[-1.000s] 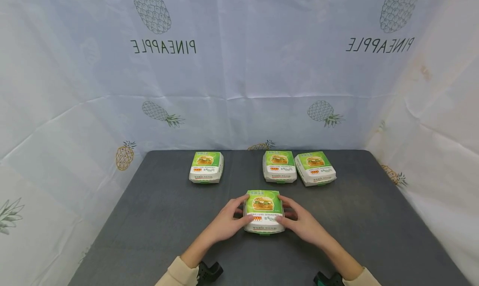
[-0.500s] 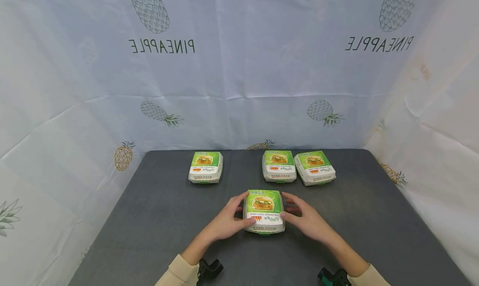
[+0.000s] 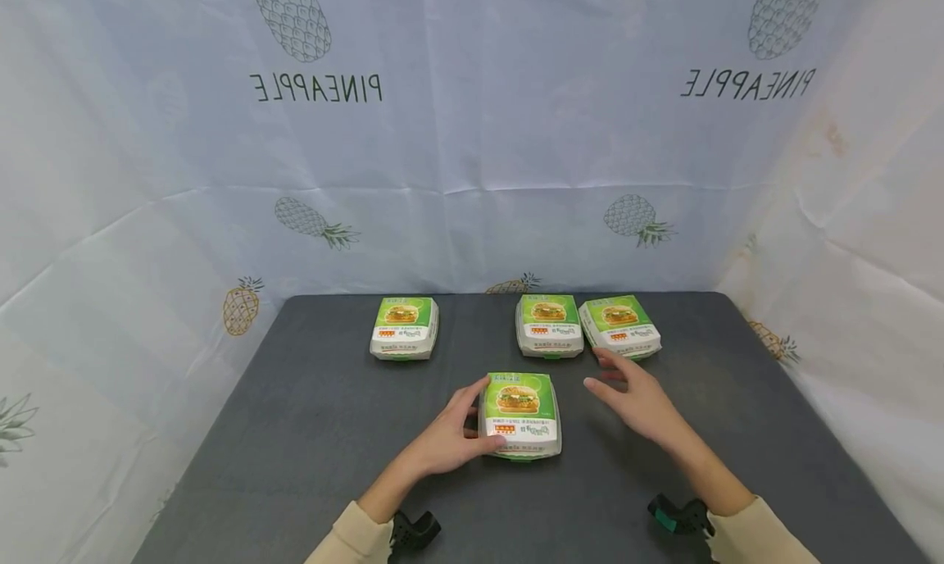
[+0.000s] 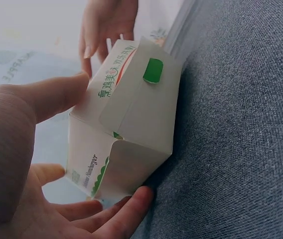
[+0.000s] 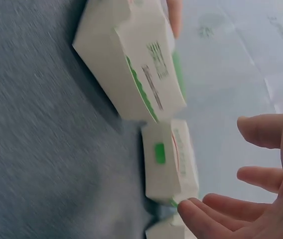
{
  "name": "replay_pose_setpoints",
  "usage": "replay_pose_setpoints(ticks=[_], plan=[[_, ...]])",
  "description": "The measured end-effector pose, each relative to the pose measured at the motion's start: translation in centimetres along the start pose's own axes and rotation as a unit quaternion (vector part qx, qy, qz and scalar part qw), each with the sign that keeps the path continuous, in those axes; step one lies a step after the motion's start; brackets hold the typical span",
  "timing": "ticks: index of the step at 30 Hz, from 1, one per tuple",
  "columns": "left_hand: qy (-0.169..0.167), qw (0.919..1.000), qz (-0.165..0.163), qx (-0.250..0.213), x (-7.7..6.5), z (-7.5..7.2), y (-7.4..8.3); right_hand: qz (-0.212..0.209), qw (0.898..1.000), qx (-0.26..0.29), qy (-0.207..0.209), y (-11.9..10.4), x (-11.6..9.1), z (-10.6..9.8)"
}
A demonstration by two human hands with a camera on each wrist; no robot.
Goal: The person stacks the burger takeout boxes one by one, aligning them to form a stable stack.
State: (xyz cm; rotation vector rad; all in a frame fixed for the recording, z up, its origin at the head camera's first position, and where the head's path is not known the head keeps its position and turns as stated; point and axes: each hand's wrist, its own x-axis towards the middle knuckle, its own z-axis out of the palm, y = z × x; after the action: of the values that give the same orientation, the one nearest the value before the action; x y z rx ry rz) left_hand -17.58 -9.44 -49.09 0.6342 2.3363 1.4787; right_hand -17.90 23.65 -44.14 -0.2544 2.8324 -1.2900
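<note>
A burger box (image 3: 520,412) with a green and white lid and a printed burger picture stands on the dark table, near the middle. My left hand (image 3: 444,434) holds its left side, thumb on the front part of the lid and fingers along the left wall, as the left wrist view also shows. My right hand (image 3: 640,400) is in the air right of this box, fingers spread and holding nothing. Its fingertips overlap the front edge of the back right burger box (image 3: 619,322) in the head view. Close beside that one stands another burger box (image 3: 549,322).
A further burger box (image 3: 404,325) stands at the back left of the table (image 3: 310,433). Behind the table hangs a pale cloth (image 3: 472,138) printed with pineapples, and it runs down both sides too. Each wrist wears a black device, such as the left wrist device (image 3: 415,533).
My right hand has let go of the near burger box and moved right and away toward the back right one. My left hand has stayed on the near box, which has hardly moved.
</note>
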Motion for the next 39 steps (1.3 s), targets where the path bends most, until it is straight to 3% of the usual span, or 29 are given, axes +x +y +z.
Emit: replay_pose_setpoints(ticks=[16, 24, 29, 39], plan=[[-0.001, 1.0, -0.004, 0.005, 0.0, -0.1, 0.0, -0.005, 0.996, -0.01, 0.094, 1.0, 2.6, -4.0], [-0.001, 1.0, -0.005, -0.002, 0.0, 0.1, 0.0, -0.004, 0.991, -0.038, 0.132, 2.8, 3.8, -5.1], [-0.002, 1.0, -0.009, 0.0, -0.1, 0.1, 0.0, 0.029, 0.991, -0.04, 0.126, 4.2, 4.7, -5.7], [-0.004, 1.0, -0.008, 0.0, -0.1, 0.0, 0.0, 0.119, 0.992, 0.013, 0.047, 7.2, 7.1, -5.9]])
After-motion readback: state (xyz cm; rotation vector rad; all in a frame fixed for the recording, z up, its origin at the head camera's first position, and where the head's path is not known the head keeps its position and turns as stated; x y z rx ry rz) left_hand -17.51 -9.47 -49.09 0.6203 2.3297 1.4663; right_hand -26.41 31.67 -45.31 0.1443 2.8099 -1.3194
